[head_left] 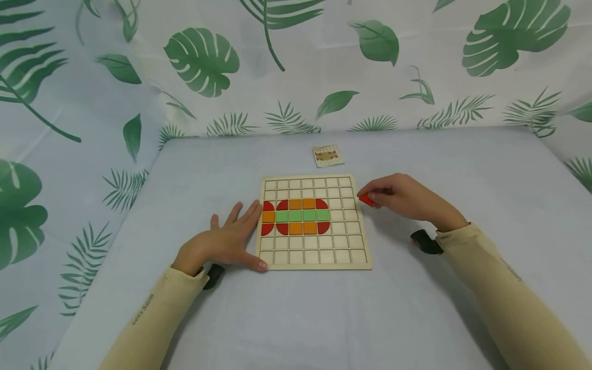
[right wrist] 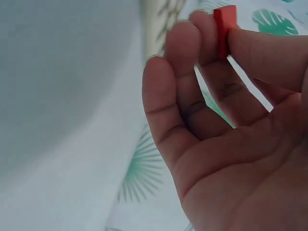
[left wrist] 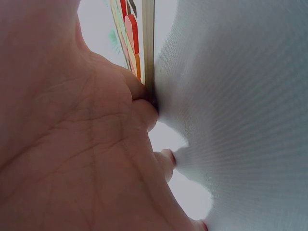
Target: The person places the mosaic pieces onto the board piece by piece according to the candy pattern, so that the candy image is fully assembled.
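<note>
A square wooden grid board (head_left: 314,254) lies on the table, with red, orange and green tiles (head_left: 296,216) set in its left and middle cells. My left hand (head_left: 228,241) spreads its fingers along the board's left edge, and the thumb touches the near left corner. In the left wrist view the palm (left wrist: 86,134) fills much of the picture beside the board's edge (left wrist: 148,43). Just off the board's right edge, my right hand (head_left: 407,200) pinches a red tile (head_left: 366,199) between thumb and fingers. The right wrist view shows this red tile (right wrist: 225,29) held at the fingertips.
Behind the board lies a small pattern card (head_left: 328,155) with a red and green figure on a grid. A leaf-print cloth (head_left: 296,77) hangs at the back and sides of the pale table (head_left: 296,318). Each wrist bears a dark device (head_left: 426,242).
</note>
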The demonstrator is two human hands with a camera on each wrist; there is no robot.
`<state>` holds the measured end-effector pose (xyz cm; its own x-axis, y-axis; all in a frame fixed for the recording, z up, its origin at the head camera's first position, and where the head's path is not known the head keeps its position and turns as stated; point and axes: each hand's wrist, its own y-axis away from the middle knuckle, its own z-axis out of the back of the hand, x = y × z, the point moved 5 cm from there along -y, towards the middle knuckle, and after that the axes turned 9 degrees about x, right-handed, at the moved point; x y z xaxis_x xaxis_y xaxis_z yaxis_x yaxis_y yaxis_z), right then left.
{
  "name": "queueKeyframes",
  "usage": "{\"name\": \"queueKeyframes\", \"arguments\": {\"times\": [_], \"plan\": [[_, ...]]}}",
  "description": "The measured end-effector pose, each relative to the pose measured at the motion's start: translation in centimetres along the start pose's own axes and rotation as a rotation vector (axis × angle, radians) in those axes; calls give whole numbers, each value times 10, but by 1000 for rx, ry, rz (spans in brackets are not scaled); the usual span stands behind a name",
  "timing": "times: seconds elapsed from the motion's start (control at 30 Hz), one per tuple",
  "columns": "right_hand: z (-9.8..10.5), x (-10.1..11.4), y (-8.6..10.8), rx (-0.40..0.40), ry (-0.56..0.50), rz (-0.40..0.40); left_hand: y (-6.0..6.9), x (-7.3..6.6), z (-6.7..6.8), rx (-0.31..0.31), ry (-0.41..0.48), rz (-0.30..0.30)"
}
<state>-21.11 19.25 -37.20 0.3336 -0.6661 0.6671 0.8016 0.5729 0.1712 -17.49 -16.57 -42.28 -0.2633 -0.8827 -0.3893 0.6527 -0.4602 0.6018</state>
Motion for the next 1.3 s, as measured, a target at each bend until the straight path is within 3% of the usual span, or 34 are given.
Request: {"name": "queueKeyframes", "arguments": {"times": [0.23,0.47,0.97,1.3], "plan": [[-3,12,-27,-8,-109,-42,0,-1,1,4,-1,2],[-15,16,-46,-2,-90,-29,0,0,1,5,-11,13],[-33,19,-56,-2,-20,58,0,-1,0,5,-22,13],[-36,23,-59,-17,42,70,-1,1,-1,8,-18,8]]}}
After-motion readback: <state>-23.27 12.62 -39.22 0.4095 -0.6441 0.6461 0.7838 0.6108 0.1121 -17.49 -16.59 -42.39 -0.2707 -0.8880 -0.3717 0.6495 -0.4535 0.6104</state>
